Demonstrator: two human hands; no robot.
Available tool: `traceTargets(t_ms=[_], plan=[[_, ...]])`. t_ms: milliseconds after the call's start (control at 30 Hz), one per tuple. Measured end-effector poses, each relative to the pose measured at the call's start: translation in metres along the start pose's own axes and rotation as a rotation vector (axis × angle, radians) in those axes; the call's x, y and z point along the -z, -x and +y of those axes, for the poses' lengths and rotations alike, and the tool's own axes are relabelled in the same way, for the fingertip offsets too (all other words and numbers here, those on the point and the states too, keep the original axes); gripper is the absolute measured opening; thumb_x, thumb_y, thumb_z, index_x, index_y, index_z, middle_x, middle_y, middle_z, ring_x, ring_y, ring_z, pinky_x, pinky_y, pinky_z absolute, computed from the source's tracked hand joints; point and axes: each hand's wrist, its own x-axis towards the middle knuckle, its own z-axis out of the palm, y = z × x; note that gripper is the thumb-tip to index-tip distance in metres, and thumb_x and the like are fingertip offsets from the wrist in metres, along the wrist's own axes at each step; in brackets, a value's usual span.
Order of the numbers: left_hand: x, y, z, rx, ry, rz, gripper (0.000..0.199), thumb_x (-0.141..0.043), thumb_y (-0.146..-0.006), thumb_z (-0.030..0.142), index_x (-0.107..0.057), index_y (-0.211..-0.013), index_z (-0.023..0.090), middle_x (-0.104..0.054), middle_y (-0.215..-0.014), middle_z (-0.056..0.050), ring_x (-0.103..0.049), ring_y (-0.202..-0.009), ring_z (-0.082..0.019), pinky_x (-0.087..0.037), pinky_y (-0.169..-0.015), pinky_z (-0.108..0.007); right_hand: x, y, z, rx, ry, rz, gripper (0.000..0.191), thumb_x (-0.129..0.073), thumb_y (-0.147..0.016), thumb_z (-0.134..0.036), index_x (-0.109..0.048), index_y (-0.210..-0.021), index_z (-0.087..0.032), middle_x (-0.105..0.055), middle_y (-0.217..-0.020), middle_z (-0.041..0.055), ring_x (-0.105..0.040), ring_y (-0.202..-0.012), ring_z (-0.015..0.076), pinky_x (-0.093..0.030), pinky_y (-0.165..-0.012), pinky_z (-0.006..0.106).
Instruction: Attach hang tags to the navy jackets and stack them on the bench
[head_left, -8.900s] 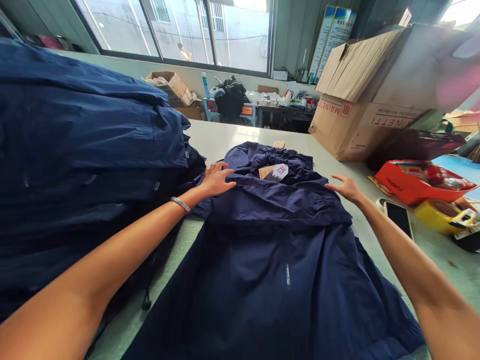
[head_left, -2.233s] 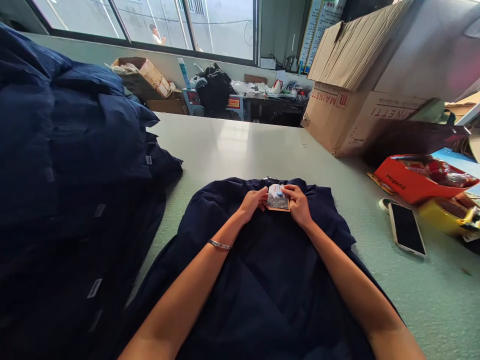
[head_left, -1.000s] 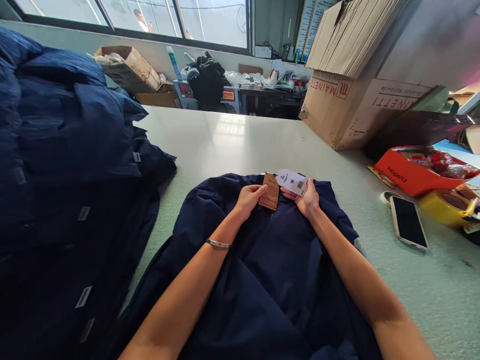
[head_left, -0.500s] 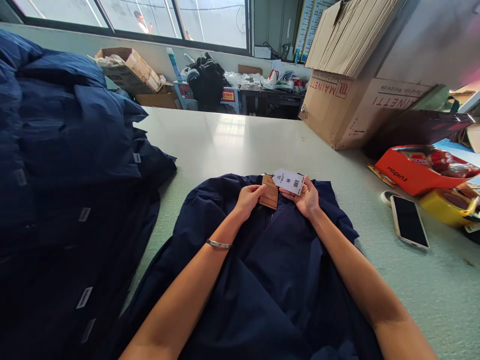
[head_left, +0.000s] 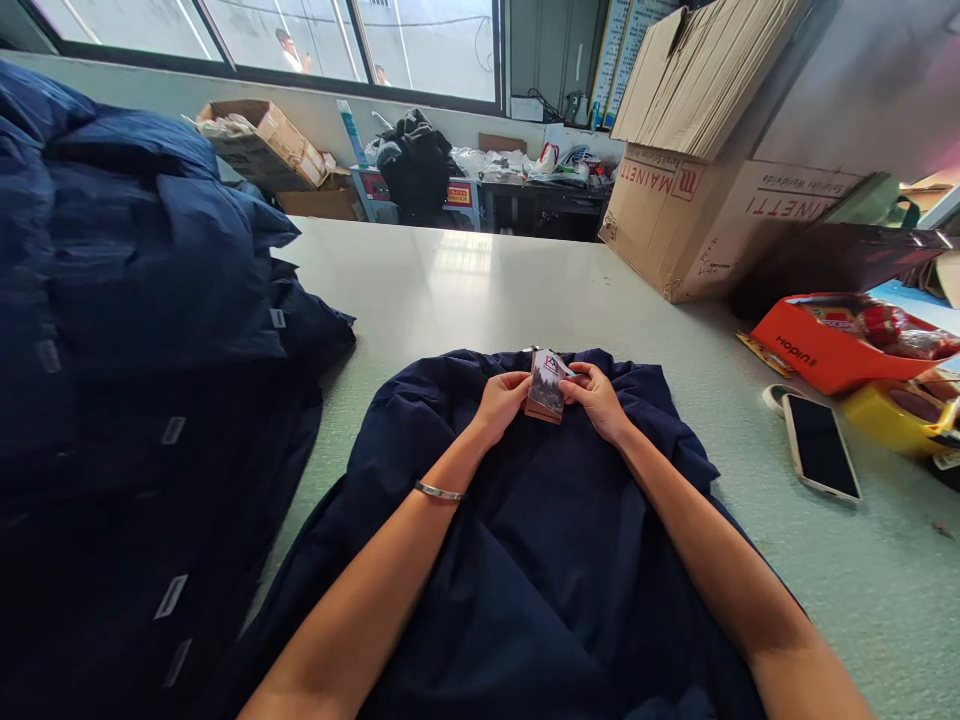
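A small stack of hang tags (head_left: 545, 386), brown card with a printed white tag, stands tilted above the collar of a navy jacket (head_left: 525, 600) lying flat on the table. My left hand (head_left: 501, 403) pinches the stack's left side, and my right hand (head_left: 596, 400) holds its right side. Both hands rest just over the jacket's collar. A metal bangle (head_left: 439, 490) circles my left wrist. The tags' cord is hidden by my fingers.
A tall pile of navy jackets (head_left: 135, 290) rises at the left of the pale table (head_left: 450, 290). At the right lie a phone (head_left: 821, 460), an orange box (head_left: 832, 345) and yellow tape (head_left: 885, 415). A large cardboard carton (head_left: 675, 220) stands behind them.
The white tag, held spread apart from the brown tag earlier, now lies folded together with it. My hands have moved closer together around the stack.
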Motion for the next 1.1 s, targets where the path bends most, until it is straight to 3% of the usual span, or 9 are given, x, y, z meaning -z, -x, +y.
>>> traceTargets(t_ms=[133,233,367,500,700,800,933,1033,1100], plan=[[-0.002,0.003,0.002,-0.32,-0.362,0.134,0.046,-0.054,-0.085,0.055,-0.072,-0.073,0.014,-0.067,-0.07,-0.005,-0.058,-0.069,-0.017,-0.047,-0.067,-0.029,0.007,0.0,-0.004,-0.072,-0.15,0.003,0.066,-0.088,-0.056,-0.028,-0.053,-0.111,-0.021,-0.065,-0.065,-0.0072,-0.054,-0.047,0.0092,-0.042,-0.044,0.02],[0.0,0.004,0.002,-0.55,-0.69,0.259,0.035,-0.045,-0.092,0.036,-0.075,-0.092,0.017,-0.072,-0.093,-0.009,-0.062,-0.093,-0.023,-0.047,-0.091,-0.037,0.01,0.0,-0.01,-0.143,-0.296,0.08,0.047,-0.081,-0.063,-0.017,-0.057,-0.103,-0.02,-0.069,-0.07,-0.0042,-0.059,-0.051,0.0106,-0.047,-0.045,0.021],[0.006,0.0,-0.009,-0.543,-0.972,0.3,0.038,-0.056,-0.084,0.026,-0.067,-0.12,0.018,-0.063,-0.131,-0.013,-0.048,-0.131,-0.033,-0.035,-0.112,-0.052,0.012,-0.002,-0.02,-0.198,-0.431,0.111,0.022,-0.068,-0.073,-0.009,-0.058,-0.089,-0.02,-0.072,-0.077,-0.0008,-0.063,-0.058,0.0126,-0.045,-0.041,0.02],[0.01,-0.005,-0.015,-0.553,-1.034,0.31,0.05,-0.051,-0.089,0.028,-0.055,-0.137,0.014,-0.051,-0.147,-0.017,-0.034,-0.144,-0.034,-0.025,-0.119,-0.055,0.015,0.001,-0.035,-0.161,-0.513,0.092,0.014,-0.059,-0.078,-0.009,-0.057,-0.083,-0.022,-0.067,-0.068,-0.0033,-0.06,-0.054,0.0114,-0.048,-0.046,0.02],[0.012,-0.003,-0.004,-0.655,-1.034,0.291,0.05,-0.044,-0.093,0.024,-0.048,-0.142,0.015,-0.046,-0.151,-0.013,-0.03,-0.147,-0.028,-0.024,-0.121,-0.051,0.033,0.019,-0.063,-0.146,-0.31,-0.299,0.018,-0.07,-0.068,-0.019,-0.052,-0.068,-0.021,-0.061,-0.061,-0.0029,-0.054,-0.049,0.0106,-0.042,-0.043,0.019],[0.014,0.0,0.003,-0.719,-1.082,0.312,0.036,-0.053,-0.087,0.02,-0.062,-0.122,0.019,-0.064,-0.13,-0.01,-0.044,-0.134,-0.029,-0.027,-0.117,-0.051,0.042,0.026,-0.072,-0.199,-0.201,-0.481,0.022,-0.074,-0.064,-0.023,-0.053,-0.067,-0.019,-0.059,-0.058,-0.0019,-0.052,-0.046,0.0097,-0.037,-0.042,0.018],[0.016,0.005,0.007,-0.795,-1.189,0.288,0.007,-0.06,-0.082,0.017,-0.066,-0.08,0.022,-0.068,-0.088,-0.006,-0.056,-0.104,-0.026,-0.038,-0.1,-0.048,0.046,0.022,-0.074,-0.138,-0.358,-0.26,0.012,-0.063,-0.077,-0.023,-0.053,-0.07,-0.021,-0.065,-0.067,0.001,-0.059,-0.056,0.0131,-0.048,-0.05,0.023],[0.016,0.009,0.006,-0.866,-1.268,0.206,0.012,-0.059,-0.082,0.014,-0.063,-0.075,0.022,-0.066,-0.082,-0.005,-0.055,-0.096,-0.024,-0.038,-0.089,-0.043,0.044,0.014,-0.07,-0.025,-0.58,-0.017,0.015,-0.05,-0.09,-0.029,-0.057,-0.081,-0.021,-0.072,-0.088,0.0055,-0.069,-0.078,0.0157,-0.057,-0.067,0.028],[0.016,0.01,0.005,-0.897,-1.307,0.158,0.013,-0.058,-0.084,0.013,-0.063,-0.076,0.022,-0.065,-0.083,-0.006,-0.054,-0.095,-0.024,-0.037,-0.086,-0.041,0.042,0.01,-0.067,-0.003,-0.663,0.015,0.025,-0.044,-0.095,-0.04,-0.058,-0.089,-0.02,-0.073,-0.104,0.0105,-0.07,-0.094,0.0182,-0.059,-0.077,0.032]])
